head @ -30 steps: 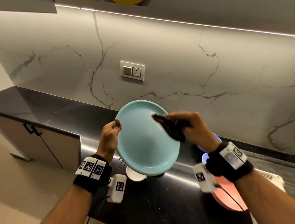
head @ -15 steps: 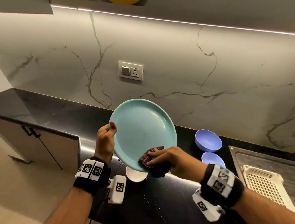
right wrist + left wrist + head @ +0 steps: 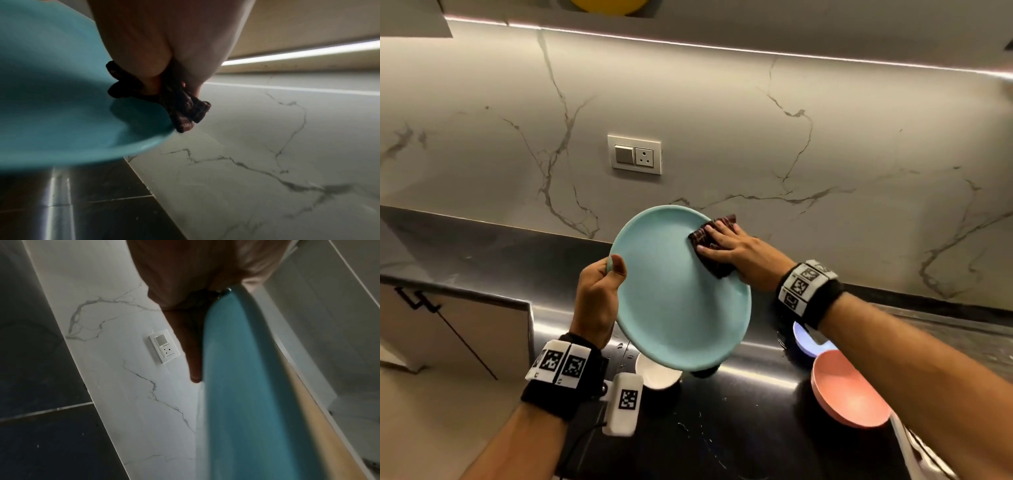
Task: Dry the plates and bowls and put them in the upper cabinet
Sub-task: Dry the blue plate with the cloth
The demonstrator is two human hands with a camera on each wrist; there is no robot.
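While our left hand (image 3: 599,294) grips the left rim of the teal plate (image 3: 674,294) with thumb over the front edge and fingers curled behind, our right hand (image 3: 736,250) now presses a dark checked cloth (image 3: 710,248) against the plate's upper right rim, fingers laid out nearly straight on top of it. Half a second ago the cloth sat at the plate's lower edge, and a second ago near the upper middle, so we judge the wiping is travelling round the face and this plate is close to dry. It is held tilted above the black countertop (image 3: 722,428), facing us, and has not gone up to the cabinet. Below it stand a small white bowl (image 3: 657,375), a pink bowl (image 3: 849,394) and, partly hidden by our right forearm, a pale blue bowl (image 3: 808,344), which we take to be waiting their turn. A yellow dish (image 3: 609,6) shows at the top edge, seemingly on the upper shelf. We can read no brand names or words anywhere; the only markings are black-and-white square codes on both wristbands (image 3: 806,289) and on the white camera block (image 3: 625,404) at our left wrist. A plain switch and socket plate (image 3: 635,155) sits on the marble wall.
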